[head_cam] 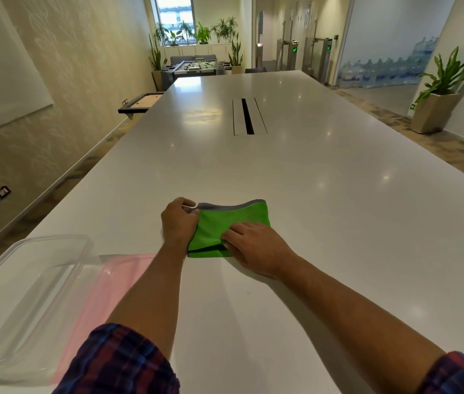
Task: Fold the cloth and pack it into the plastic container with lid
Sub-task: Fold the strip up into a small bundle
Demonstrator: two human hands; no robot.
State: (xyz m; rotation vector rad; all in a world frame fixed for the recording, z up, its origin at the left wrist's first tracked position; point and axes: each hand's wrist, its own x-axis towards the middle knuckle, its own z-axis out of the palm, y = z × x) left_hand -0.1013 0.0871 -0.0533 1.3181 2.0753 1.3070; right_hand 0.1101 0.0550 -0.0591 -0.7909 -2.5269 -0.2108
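A green cloth (233,220) with a grey edge lies folded on the white table, straight ahead of me. My left hand (179,223) pinches its far left corner with curled fingers. My right hand (253,244) grips the near edge of the cloth; its fingers lie over the top layer and the thumb is tucked under the fold. A clear plastic container (26,297) stands empty at the near left. Its pink lid (111,282) lies flat beside it, partly under my left forearm.
The long white table (324,194) stretches far ahead, with a cable slot (249,116) in its middle. A wall runs along the left, and a potted plant (438,89) stands on the floor at the right.
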